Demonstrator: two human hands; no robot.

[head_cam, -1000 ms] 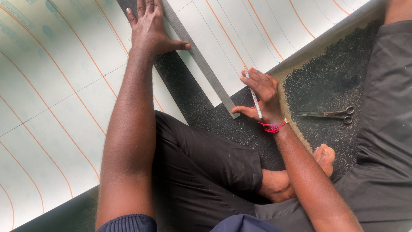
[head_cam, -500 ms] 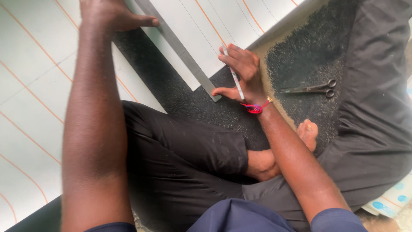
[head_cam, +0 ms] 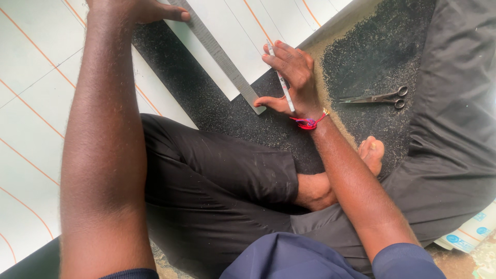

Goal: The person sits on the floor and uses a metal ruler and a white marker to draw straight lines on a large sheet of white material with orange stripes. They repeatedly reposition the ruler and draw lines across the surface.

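Observation:
I sit cross-legged on a dark speckled floor (head_cam: 217, 113). A long metal ruler (head_cam: 219, 54) lies diagonally across white sheets with orange lines (head_cam: 36, 77). My left hand (head_cam: 137, 9) presses flat at the ruler's far part, near the top edge of the view. My right hand (head_cam: 292, 77) holds a thin white pen (head_cam: 283, 88) and its thumb touches the ruler's near end. A red thread band circles that wrist.
A pair of metal scissors (head_cam: 374, 97) lies on the floor right of my right hand. Black cloth (head_cam: 454, 103) covers the right side. My bare foot (head_cam: 372, 152) shows beside my knee. Printed paper (head_cam: 473, 232) pokes out at the lower right.
The view has shifted, so both hands and the ruler sit higher and nearer the top. Both hands keep their hold on ruler and pen.

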